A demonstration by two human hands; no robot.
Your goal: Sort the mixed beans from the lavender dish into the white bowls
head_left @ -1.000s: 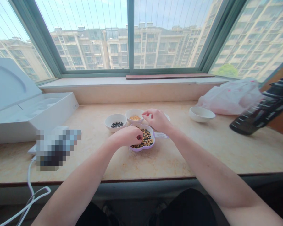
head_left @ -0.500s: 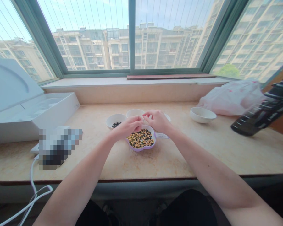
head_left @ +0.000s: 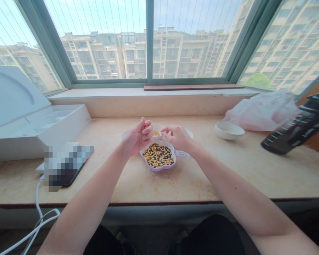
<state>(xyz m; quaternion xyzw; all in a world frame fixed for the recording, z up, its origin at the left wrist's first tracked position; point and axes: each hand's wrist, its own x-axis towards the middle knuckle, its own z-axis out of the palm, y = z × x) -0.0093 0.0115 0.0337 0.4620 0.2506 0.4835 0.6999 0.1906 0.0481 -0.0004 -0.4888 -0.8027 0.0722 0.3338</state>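
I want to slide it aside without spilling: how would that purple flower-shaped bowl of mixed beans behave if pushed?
The purple bowl looks shallow and wide, so it would probably slide on the smooth stone counter rather than tip. The mixed beans heap near the rim; a quick shove might send round ones rolling out. It seems light plastic, so likely easy to move.

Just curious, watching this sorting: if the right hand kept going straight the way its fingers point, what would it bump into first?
The right hand points leftward across the purple bowl. It would probably meet the curled left hand first, or the small white bowl of yellow beans between them; depth is unclear.
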